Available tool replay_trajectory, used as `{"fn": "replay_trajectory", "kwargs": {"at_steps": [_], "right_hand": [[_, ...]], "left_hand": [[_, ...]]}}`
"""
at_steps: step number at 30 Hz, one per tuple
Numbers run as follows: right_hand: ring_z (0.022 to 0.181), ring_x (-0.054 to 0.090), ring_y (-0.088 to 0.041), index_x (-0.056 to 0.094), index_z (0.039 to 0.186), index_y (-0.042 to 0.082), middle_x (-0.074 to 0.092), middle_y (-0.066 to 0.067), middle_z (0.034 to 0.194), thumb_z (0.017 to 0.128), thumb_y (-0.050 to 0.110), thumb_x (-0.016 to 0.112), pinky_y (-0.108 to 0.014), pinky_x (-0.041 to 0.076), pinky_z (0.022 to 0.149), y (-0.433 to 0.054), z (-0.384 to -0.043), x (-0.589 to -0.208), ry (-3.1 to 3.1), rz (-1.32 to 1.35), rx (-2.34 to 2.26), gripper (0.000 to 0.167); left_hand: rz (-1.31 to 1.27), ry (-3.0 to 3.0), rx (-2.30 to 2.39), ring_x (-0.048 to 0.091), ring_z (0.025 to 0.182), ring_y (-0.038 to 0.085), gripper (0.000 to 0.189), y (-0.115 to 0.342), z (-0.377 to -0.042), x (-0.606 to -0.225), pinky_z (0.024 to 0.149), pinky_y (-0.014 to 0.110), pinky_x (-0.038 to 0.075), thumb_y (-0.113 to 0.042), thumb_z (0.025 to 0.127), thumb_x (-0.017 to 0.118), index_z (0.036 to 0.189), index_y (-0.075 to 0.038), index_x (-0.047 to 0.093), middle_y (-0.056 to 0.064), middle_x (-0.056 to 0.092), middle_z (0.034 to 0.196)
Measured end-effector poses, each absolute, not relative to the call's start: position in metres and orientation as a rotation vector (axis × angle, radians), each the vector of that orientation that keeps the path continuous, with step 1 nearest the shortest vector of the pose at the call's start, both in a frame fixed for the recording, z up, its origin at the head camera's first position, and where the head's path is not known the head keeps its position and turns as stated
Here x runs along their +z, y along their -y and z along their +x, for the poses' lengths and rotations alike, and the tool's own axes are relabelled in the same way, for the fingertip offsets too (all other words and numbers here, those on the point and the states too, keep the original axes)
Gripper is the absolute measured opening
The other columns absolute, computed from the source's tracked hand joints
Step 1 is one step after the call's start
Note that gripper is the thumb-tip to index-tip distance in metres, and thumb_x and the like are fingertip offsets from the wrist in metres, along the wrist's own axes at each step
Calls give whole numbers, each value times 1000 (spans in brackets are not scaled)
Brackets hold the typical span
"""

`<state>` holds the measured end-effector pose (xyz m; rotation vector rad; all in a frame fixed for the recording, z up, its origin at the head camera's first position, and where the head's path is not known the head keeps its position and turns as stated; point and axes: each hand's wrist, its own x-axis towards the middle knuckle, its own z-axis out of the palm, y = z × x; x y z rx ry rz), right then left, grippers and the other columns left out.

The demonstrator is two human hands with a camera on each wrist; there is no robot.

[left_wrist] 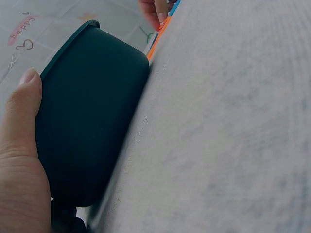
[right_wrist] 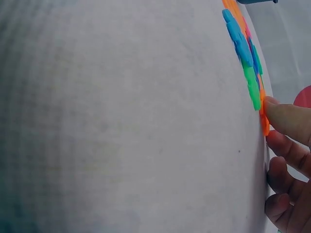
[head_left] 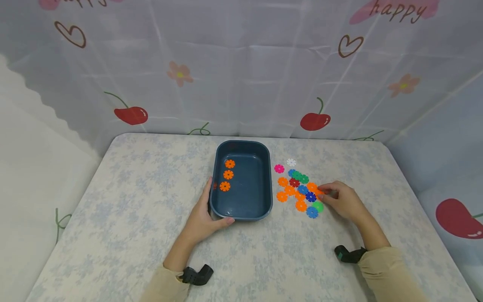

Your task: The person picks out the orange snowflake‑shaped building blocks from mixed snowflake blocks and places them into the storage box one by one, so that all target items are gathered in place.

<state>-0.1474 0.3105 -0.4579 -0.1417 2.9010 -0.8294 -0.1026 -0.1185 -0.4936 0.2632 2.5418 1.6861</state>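
Observation:
A dark blue rectangular plastic basin stands on the table. My left hand grips its near-left corner, fingers along the left wall and thumb at the near rim; the left wrist view shows the thumb against the basin's outer wall. Three orange snowflake discs lie inside in a column on the left. To the basin's right, my right hand pinches an orange snowflake disc between thumb and fingers at the right edge of a loose pile. Part of that disc is hidden by the fingers.
In the pile are several orange discs, plus blue, green, and dark red ones. A pink disc and a white disc lie at its far side. A patterned cloth covers the table; a printed curtain hangs behind.

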Motion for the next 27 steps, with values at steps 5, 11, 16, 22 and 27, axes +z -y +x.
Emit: {"fn": "replay_trajectory", "kwargs": {"at_steps": [5,11,16,22,27], "right_hand": [[84,48,-21,70,120,8,64,-11,111,90,26,74,-27,42,68,-314,-147,-459,-2882,-181,-847,35],[79,46,-19,71,118,9,62,-9,107,88,25,78,-24,40,64,-317,-146,-461,-2869,-200,-877,35],[78,46,-19,71,117,9,62,-8,107,87,23,78,-22,41,63,-317,-145,-464,-2885,-194,-889,33],[79,47,-18,70,119,15,63,-5,107,89,20,76,-23,42,64,-318,-143,-467,-2892,-212,-885,32],[78,48,-19,69,120,15,65,-4,99,90,23,74,-24,41,64,-316,-141,-466,-2876,-197,-851,31]], "left_hand": [[261,-2533,1690,15,154,19,127,118,-103,-493,121,56,22,-45,70,89,161,-33,0,-10,7,167],[263,-2532,1688,14,154,19,127,119,-103,-493,121,56,22,-45,70,89,161,-33,0,-10,7,167],[271,-2527,1690,14,154,19,128,119,-103,-492,122,55,22,-44,70,89,161,-32,0,-10,7,167],[262,-2526,1682,14,154,19,127,119,-102,-492,122,55,22,-45,71,89,161,-33,-1,-10,6,167],[263,-2526,1684,14,154,18,128,119,-102,-492,122,55,22,-45,70,89,161,-33,0,-11,7,167]]}}
